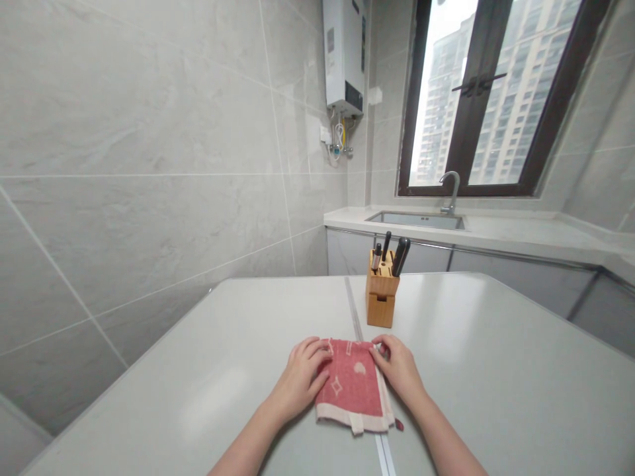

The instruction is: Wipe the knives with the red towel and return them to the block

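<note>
A folded red towel with pale edges and pale printed shapes lies flat on the table. My left hand rests along its left side, fingers spread and lying on the cloth, thumb apart from them. At the top right corner, my right hand pinches the towel's edge between thumb and fingers. Layers show along the towel's right side, and a pale tab sticks out at the near edge. A small dark red tag pokes out at the lower right.
A wooden knife block with several black-handled tools stands just beyond the towel. The white table has a seam down its middle. Behind it are a counter, a sink and a faucet. A tiled wall runs along the left.
</note>
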{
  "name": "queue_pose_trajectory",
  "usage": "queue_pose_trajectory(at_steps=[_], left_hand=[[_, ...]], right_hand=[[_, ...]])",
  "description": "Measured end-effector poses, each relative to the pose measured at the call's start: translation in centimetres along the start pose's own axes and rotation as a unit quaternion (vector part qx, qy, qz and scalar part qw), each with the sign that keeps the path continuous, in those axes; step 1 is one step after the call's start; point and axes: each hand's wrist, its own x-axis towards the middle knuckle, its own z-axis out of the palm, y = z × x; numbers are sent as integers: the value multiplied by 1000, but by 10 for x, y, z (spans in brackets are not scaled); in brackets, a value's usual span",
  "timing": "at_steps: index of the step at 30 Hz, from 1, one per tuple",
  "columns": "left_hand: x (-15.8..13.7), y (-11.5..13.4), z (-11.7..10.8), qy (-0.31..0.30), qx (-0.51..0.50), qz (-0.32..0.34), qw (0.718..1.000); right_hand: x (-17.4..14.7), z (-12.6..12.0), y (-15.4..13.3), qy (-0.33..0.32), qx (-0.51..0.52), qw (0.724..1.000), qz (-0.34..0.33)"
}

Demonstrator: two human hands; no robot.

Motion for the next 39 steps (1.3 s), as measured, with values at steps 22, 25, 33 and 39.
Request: queue_pose_trajectory(at_steps=[22, 25, 33, 39], left_hand=[[-4, 6, 14, -67, -9, -53, 996], [1, 12, 14, -41, -2, -44, 998], [18, -7, 29, 42, 31, -214, 975], [24, -8, 48, 86, -116, -191, 971]], right_hand=[[-5, 3, -10, -28, -93, 995, -19], [-4, 4, -6, -16, -60, 998, -15], [3, 2, 0, 57, 66, 996, 7], [2, 1, -1, 59, 85, 995, 10]])
